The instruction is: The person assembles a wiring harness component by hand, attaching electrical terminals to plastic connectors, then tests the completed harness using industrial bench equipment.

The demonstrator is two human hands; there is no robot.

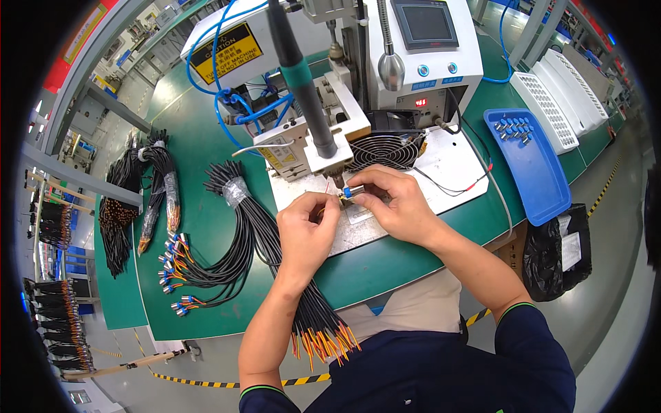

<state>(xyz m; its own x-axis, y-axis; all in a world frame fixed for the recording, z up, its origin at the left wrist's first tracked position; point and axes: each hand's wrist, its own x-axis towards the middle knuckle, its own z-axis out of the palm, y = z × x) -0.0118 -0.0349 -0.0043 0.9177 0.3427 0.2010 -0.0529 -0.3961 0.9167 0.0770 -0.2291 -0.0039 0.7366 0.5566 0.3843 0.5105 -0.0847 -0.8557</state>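
Note:
Just below the tip of a machine-mounted soldering iron (pixel 310 103), my two hands meet. Between its fingertips my right hand (pixel 403 205) grips a small silver cylindrical connector (pixel 355 191) with a blue ring. My left hand (pixel 306 230) is closed in a pinch on a thin cable's wire end, where a bit of yellow shows; the fingers hide most of it. Beside my left forearm runs a bundle of black cables (pixel 268 237) with orange and yellow bare wire ends hanging over the table's front edge. Left of it, cables with connectors attached (pixel 180 258) lie fanned out.
A blue tray (pixel 544 182) with several silver connectors stands at the right, near white perforated racks (pixel 544 110). Behind my hands are a round fan (pixel 385 151) and the machine's control box (pixel 430 62). More tied black cables (pixel 162 165) lie at the left on the green table (pixel 155 303).

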